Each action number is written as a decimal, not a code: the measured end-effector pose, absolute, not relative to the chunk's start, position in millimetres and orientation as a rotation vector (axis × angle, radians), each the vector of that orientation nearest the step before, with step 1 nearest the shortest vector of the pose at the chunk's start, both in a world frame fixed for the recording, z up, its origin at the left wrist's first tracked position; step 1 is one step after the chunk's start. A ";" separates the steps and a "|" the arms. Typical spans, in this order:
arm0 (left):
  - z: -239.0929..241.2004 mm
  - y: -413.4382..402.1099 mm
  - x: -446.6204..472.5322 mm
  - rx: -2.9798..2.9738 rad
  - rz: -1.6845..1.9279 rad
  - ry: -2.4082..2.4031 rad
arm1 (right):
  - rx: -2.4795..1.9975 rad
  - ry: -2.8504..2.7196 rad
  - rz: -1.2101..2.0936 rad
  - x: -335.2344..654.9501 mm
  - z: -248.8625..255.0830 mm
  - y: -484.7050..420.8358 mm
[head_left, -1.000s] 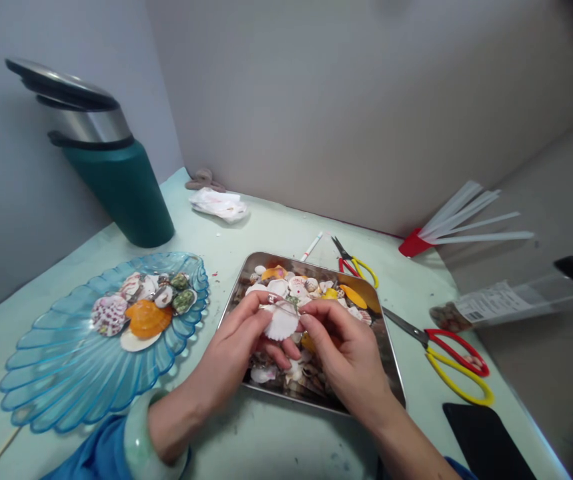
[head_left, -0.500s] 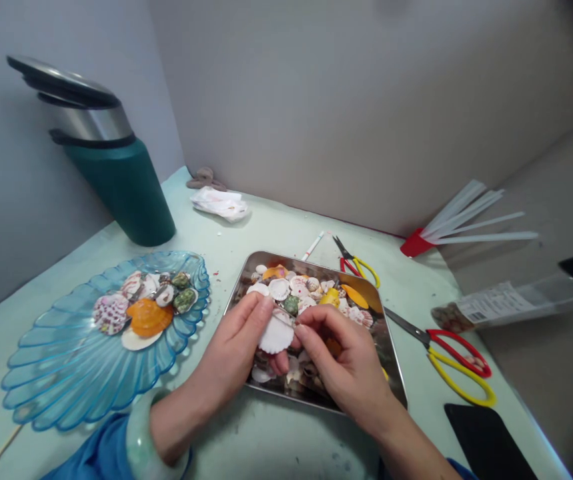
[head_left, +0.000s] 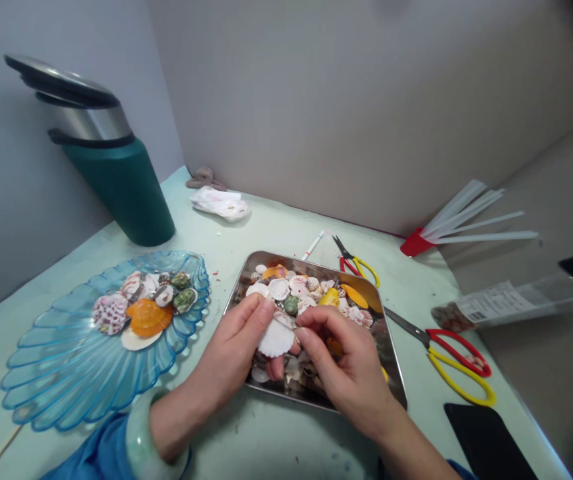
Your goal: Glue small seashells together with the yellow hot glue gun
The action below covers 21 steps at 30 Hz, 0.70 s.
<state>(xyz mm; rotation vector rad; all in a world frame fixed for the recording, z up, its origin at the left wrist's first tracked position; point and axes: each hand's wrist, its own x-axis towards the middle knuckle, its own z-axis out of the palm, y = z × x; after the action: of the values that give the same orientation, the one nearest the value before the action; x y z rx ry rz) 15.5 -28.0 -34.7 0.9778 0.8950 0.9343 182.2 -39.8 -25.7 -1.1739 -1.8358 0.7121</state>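
Note:
My left hand (head_left: pixel 233 350) and my right hand (head_left: pixel 349 363) both pinch a white scallop shell (head_left: pixel 276 338) between their fingertips, just above a metal tray (head_left: pixel 396 380) filled with several mixed shells. The shell's ribbed face points toward me. A jade-green bangle (head_left: pixel 139 433) and a blue sleeve show at my left wrist. To the left lies a blue shell-shaped glass dish (head_left: pixel 66 380) holding an orange shell (head_left: pixel 149 317), a spotted pink shell (head_left: pixel 109 311) and several smaller ones.
A teal lidded bin (head_left: pixel 111 173) stands at the back left. Large red-and-yellow scissors (head_left: pixel 449 360) and small snips (head_left: pixel 356 263) lie right of the tray. Glue sticks (head_left: pixel 466 220), a crumpled tissue (head_left: pixel 219 203), a plastic packet (head_left: pixel 496 303) and a black object (head_left: pixel 486 440) are nearby.
Both hands drew the white shell slightly down and toward me over the tray. The grip on it stayed the same.

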 end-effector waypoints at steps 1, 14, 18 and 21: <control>-34.7 -27.9 15.3 0.977 0.934 0.893 | -1.173 -1.831 0.722 182.1 -25.5 -39.9; -27.6 -26.3 18.1 1.056 0.883 0.875 | -1.224 -1.728 0.750 183.3 -27.3 -38.4; -25.8 -26.1 18.0 1.081 0.847 0.926 | -1.240 -1.724 0.741 183.6 -27.4 -39.0; -25.7 -25.9 18.7 1.078 0.848 0.944 | -1.259 -1.748 0.768 183.4 -26.3 -39.4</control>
<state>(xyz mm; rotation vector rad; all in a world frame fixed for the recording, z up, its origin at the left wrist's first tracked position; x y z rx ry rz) 18.7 -25.9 -25.7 1.0781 0.9438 0.8481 183.4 -39.4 -26.3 -1.2586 -1.7482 0.7678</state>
